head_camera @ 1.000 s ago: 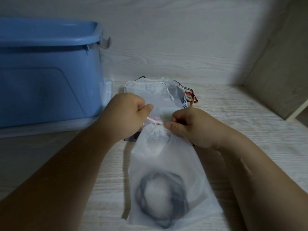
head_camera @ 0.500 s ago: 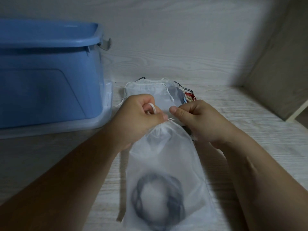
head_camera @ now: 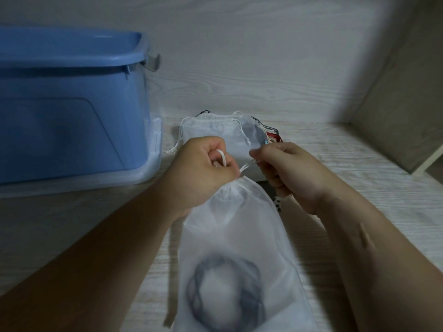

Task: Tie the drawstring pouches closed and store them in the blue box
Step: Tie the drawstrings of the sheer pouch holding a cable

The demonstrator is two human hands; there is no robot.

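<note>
A translucent white drawstring pouch lies in front of me on the pale wood surface, its neck gathered; a dark coiled cable shows through its lower half. My left hand grips the gathered neck, with a loop of the white drawstring running over its fingers. My right hand pinches the other end of the drawstring, pulled taut to the right. Behind my hands lies another white pouch on a small stack. The blue box stands at the left, its top open.
The blue box sits on a clear plastic lid. Patterned pouches with red and black edges peek out of the stack's right side. A wood-grain back wall and a side panel at the right enclose the surface.
My left hand has shifted from pinching the cord to gripping the pouch neck with a loop over its fingers. My right hand drew the cord out to the right.
</note>
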